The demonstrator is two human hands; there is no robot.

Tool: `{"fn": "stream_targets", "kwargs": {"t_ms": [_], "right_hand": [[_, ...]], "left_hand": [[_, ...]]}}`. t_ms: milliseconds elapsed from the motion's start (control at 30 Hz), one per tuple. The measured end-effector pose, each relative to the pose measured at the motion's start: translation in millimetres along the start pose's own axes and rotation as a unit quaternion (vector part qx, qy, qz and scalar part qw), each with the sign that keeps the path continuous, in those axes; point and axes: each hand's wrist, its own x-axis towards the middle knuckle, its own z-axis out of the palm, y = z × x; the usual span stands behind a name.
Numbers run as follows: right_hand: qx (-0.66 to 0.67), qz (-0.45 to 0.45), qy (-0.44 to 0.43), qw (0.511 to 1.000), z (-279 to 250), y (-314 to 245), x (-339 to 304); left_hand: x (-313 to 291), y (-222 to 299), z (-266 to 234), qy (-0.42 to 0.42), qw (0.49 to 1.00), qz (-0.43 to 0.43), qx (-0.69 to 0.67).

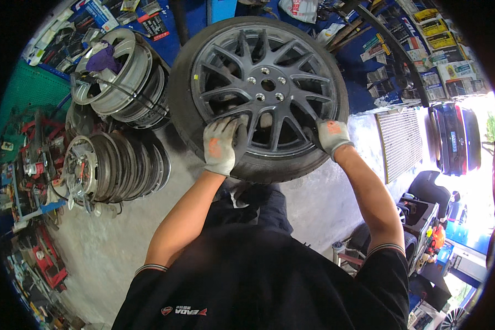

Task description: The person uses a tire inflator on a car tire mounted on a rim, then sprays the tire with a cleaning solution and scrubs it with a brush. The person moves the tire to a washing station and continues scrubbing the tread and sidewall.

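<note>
A large car wheel with dark grey multi-spoke alloy and a black tyre is right in front of me, its face turned up toward me. My left hand, in a pale work glove with an orange mark, is closed on the near left edge of the wheel, fingers curled in over the rim by the spokes. On the near right edge, my right hand, gloved the same way, grips the rim with its fingers partly hidden among the spokes. A small yellow mark shows on the rim's left side.
Bare wheel rims are stacked on the left, with more rims behind bearing a purple cloth. Red metal equipment lies far left. A perforated panel and a dark car are to the right. Packaged goods cover blue surfaces behind.
</note>
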Motion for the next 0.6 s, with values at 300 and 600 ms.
{"fn": "stream_targets", "kwargs": {"t_ms": [300, 600], "right_hand": [[-0.017, 0.022, -0.014, 1.000, -2.6, -4.2, -0.4], [-0.047, 0.004, -0.009, 0.999, -2.5, -3.0, 4.2]], "left_hand": [[2.3, 0.2, 0.5, -0.008, 1.000, -0.005, -0.024], [0.5, -1.8, 0.8, 0.014, 0.999, 0.009, -0.037]]}}
